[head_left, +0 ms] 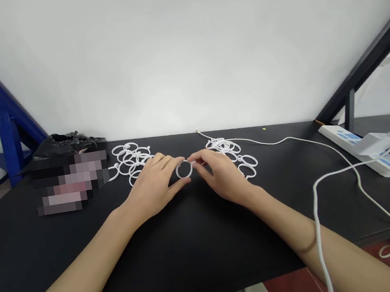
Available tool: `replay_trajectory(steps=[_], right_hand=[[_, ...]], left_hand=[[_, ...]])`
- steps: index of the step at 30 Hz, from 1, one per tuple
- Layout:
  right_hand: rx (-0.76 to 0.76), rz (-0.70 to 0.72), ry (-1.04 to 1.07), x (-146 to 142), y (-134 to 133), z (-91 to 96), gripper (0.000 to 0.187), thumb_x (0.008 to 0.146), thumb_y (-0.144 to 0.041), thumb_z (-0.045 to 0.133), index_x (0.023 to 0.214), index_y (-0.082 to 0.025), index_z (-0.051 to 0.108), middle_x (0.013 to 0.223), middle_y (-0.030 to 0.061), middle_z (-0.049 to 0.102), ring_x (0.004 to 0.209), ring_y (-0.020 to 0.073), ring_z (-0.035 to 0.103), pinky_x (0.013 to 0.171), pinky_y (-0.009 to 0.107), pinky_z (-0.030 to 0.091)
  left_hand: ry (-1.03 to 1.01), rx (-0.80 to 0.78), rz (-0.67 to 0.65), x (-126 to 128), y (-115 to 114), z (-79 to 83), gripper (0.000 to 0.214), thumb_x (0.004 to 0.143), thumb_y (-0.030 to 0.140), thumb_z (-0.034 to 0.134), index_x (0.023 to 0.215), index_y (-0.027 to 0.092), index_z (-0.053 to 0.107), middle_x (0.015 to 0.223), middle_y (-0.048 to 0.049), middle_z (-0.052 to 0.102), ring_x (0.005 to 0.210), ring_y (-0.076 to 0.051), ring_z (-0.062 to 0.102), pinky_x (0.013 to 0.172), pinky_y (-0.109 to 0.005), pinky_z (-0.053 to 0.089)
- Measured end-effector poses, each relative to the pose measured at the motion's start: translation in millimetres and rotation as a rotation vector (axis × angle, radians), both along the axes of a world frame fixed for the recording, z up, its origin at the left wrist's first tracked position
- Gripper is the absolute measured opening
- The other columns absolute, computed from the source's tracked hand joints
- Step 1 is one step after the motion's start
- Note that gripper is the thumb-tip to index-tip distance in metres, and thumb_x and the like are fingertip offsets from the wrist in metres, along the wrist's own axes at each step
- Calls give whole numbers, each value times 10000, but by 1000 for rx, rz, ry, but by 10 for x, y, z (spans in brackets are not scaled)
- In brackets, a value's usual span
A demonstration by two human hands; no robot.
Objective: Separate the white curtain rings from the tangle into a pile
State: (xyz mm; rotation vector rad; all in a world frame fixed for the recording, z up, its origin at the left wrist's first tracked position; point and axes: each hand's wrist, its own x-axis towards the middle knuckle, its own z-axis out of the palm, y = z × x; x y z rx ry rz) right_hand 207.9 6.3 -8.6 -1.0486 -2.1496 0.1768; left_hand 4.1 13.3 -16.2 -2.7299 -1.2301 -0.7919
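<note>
The white plastic ring [184, 169], low over the bench [196, 244], is pinched at opposite rim edges by left hand [156, 184] and right hand [221, 174], fingertips closed; it looks light, thin, springy; best held by the rim.

A black desk [196, 244] spans the view. At 11 o'clock lies a loose spread of white rings [131, 161]; at 1 o'clock a second, more tangled heap of rings [235, 154]. A crumpled black bag [64, 143] sits at 10 o'clock by the back edge. A white cable [290, 139] runs from 12 o'clock off the front edge at 4 o'clock, and a white power strip [362, 151] lies at 3 o'clock
</note>
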Motion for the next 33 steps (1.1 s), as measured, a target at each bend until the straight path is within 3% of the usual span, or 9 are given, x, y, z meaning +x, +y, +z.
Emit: replay_trajectory(steps=[7,12,14,16,19,21,26,33], right_hand=[[-25,40,116,6,-1,41,84,932,-191,544,961,-197,623,851,11,697,770,138,641,711,257,492],[-69,7,131,-9,0,21,153,956,-242,513,1050,-219,632,916,16,705,839,146,654,776,272,499],[-57,-24,95,9,22,14,228,965,-255,494,1162,-226,605,925,20,694,856,153,645,802,286,497],[-35,-91,36,59,59,22,296,961,-253,491,1245,-218,566,914,26,680,863,167,632,809,302,493],[33,-266,-96,187,141,56,282,956,-248,486,1209,-187,593,947,65,670,925,215,600,847,350,474],[75,-399,-201,284,203,75,265,961,-257,470,1148,-169,635,985,102,663,959,256,568,872,389,451],[23,-626,-370,440,320,24,326,944,-236,462,1202,-148,639,1122,163,631,1035,322,508,878,447,415],[-7,-619,-399,464,376,-114,324,882,-191,511,1178,-181,643,1094,150,629,1004,307,506,853,426,405]], left_hand=[[-109,28,5,-29,-17,-9,384,911,470,561,1168,184,564,1081,-64,650,997,-242,527,930,-427,439],[-141,15,28,14,-48,23,372,931,453,514,1190,191,562,1076,-66,636,1011,-238,531,934,-417,447],[-139,53,100,1,-20,40,370,938,436,486,1207,196,569,1078,-74,638,1022,-250,534,956,-436,433],[-148,116,269,-76,40,53,398,936,429,461,1231,190,578,1099,-104,637,1055,-290,524,963,-477,416],[-137,129,592,-320,148,58,478,937,451,411,1278,156,573,1159,-157,614,1132,-366,479,933,-528,402],[-59,55,702,-515,200,53,527,948,469,363,1307,132,549,1197,-162,594,1176,-399,443,937,-556,384],[153,-87,785,-771,241,23,582,962,462,280,1273,57,559,1198,-218,596,1167,-446,424,890,-578,391],[144,-90,802,-737,267,-40,568,947,414,308,1285,41,570,1224,-264,598,1119,-457,452,857,-565,400]])
